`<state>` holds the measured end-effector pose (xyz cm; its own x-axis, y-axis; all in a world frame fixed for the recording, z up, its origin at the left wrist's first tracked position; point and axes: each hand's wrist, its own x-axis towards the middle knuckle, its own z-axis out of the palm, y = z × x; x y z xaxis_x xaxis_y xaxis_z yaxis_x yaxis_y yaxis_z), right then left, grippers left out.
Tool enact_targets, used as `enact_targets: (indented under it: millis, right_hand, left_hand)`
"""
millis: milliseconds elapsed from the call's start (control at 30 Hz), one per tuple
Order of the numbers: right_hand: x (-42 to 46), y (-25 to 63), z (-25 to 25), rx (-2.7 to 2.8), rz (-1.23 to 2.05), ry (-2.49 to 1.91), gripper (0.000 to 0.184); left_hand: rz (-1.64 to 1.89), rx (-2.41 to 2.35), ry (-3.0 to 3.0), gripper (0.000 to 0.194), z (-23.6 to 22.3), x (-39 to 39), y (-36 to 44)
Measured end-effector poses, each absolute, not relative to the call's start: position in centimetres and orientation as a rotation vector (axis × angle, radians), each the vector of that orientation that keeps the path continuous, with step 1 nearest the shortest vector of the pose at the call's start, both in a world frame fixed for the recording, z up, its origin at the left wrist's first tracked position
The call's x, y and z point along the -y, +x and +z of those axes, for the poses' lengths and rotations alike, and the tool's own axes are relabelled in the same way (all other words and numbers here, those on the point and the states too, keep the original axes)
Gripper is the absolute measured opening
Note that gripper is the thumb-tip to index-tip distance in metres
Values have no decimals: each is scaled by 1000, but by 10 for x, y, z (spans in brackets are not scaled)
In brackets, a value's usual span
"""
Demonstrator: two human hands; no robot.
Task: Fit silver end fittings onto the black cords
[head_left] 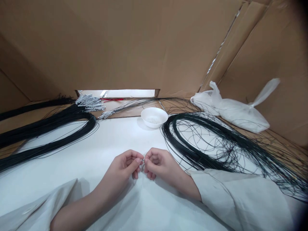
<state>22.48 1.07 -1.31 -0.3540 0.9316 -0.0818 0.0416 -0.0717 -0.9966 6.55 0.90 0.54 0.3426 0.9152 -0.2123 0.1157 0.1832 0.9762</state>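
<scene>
Both hands are seen low in the middle of the head view, resting on a white table (108, 141). The left hand (125, 166) and the right hand (158, 163) are brought together fingertip to fingertip, and a tiny silvery piece (142, 160) is pinched between the thumb and forefinger of each; what it is cannot be told at this size. The other fingers of both hands are curled in towards the palms. Pale sleeves are seen on both forearms.

At 12 o'clock from the hands, well apart, a white bowl (154, 116) is set on the table. At 2 to 3 o'clock a loose coil of dark wire (216, 144) is spread out, its near edge close to the right wrist. At 9 to 10 o'clock a thicker bundle of dark wire (48, 128) is laid in long curves. At 11 o'clock, by the far edge, a cluster of silvery ends (90, 102) is gathered. At 2 o'clock, farther back, a white plastic bag (235, 112) is laid against a cardboard wall (144, 45)
</scene>
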Motion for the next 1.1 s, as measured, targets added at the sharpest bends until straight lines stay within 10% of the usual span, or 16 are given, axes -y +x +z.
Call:
enact_targets:
  millis: [1100]
  right_hand:
    - [-13,224,-4,1380,1593,-1045,8]
  left_hand:
    - [801,-1096,1519,21,-9,-14,71]
